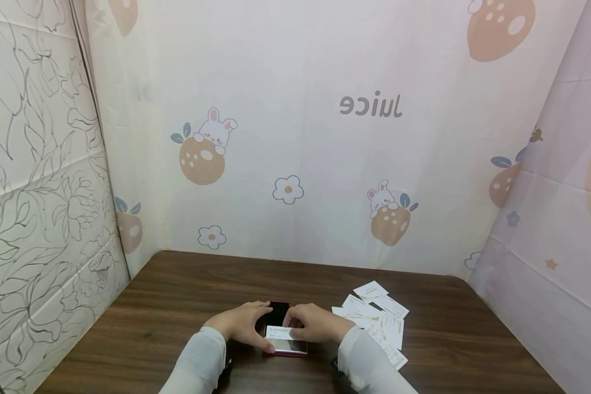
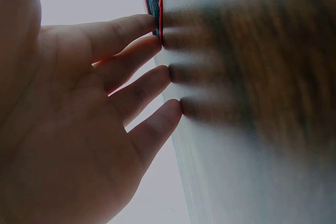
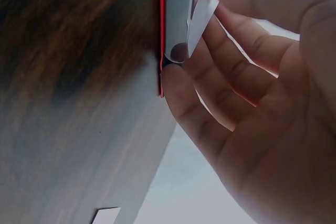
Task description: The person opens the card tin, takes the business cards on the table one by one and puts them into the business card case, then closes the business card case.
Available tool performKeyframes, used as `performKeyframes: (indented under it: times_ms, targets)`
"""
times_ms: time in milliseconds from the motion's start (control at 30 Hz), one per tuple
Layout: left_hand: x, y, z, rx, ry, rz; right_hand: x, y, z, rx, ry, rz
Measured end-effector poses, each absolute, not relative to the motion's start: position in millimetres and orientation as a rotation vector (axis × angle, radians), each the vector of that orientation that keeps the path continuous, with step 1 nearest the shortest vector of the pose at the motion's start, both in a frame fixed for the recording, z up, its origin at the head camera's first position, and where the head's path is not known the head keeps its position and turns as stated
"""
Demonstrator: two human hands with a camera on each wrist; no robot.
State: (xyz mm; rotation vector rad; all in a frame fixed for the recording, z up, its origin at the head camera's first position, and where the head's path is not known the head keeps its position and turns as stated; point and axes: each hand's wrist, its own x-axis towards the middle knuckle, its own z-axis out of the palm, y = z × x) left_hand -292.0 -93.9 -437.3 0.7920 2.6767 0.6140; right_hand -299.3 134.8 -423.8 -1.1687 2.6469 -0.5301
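Note:
A card case with a red edge lies unfolded on the table, its black lining at the far side and a shiny metal compartment at the near side. My left hand holds it from the left, thumb at the near corner and fingertips along the edge. The left wrist view shows the spread fingers touching the case and tabletop. My right hand pinches a white printed card tilted above the compartment. In the right wrist view, this card rises beside the metal, with the little finger at the case's edge.
A loose spread of overlapping white printed cards lies on the brown wooden table, right of the case and partly behind the right sleeve. Printed curtains stand behind the table and on both sides.

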Motion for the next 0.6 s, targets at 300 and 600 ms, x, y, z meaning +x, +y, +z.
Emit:
performKeyframes:
  times_ms: [300, 600]
  targets:
    - [-290.1, -93.7, -436.3, 0.806, 2.670, 0.635, -296.1, 133.1, -424.4, -1.179, 2.700, -0.485]
    - [-292.4, -94.3, -437.0, 0.808, 2.666, 0.635, -294.0, 130.5, -425.2, -1.155, 2.749, -0.455]
